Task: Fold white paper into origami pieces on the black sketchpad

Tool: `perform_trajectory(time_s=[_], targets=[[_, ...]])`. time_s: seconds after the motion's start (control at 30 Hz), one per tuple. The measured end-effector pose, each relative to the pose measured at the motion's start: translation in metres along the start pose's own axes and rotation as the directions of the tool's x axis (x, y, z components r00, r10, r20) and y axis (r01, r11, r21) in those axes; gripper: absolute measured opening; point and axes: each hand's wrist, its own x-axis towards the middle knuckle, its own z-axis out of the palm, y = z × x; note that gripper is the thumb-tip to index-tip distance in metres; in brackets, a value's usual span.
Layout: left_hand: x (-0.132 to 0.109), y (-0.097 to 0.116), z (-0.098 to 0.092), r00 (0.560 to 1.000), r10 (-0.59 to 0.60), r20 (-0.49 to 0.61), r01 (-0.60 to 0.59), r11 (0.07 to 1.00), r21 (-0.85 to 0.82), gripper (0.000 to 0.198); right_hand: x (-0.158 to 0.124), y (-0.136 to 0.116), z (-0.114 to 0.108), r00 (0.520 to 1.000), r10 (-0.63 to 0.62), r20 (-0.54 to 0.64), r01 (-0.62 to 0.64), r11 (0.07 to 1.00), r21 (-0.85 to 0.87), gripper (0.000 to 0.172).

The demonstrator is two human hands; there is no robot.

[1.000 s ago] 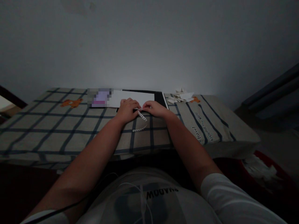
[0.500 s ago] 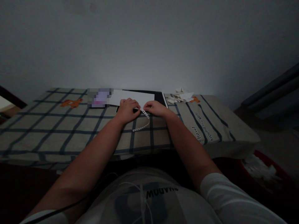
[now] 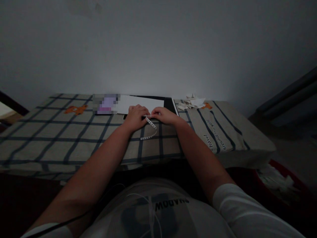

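Observation:
A narrow white perforated paper strip [image 3: 151, 127] curls down over the checked cloth from between my two hands. My left hand [image 3: 135, 116] has its fingers curled, pinching the strip's upper end. My right hand [image 3: 164, 115] pinches the same end from the other side, its fingertips touching those of the left. Both hands rest at the near edge of a white sheet [image 3: 138, 103] that lies on a black board [image 3: 170, 104].
The checked cloth [image 3: 61, 132] covers a low table against a grey wall. A heap of white paper scraps [image 3: 192, 101] lies at the back right. A blurred purple item [image 3: 106, 103] sits left of the sheet. A red basket with paper waste [image 3: 274, 180] stands on the floor, right.
My right hand drew a little to the right half a second ago, then came back against the left. The strip's hanging loop shifted slightly.

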Motion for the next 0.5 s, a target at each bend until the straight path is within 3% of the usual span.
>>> perform_trajectory(time_s=[0.5], targets=[[0.0, -0.003, 0.002, 1.0, 0.01, 0.005, -0.01, 1.0, -0.019, 0.032, -0.001, -0.01, -0.001, 0.999, -0.04, 0.014, 0.041, 0.999, -0.006, 0.015]])
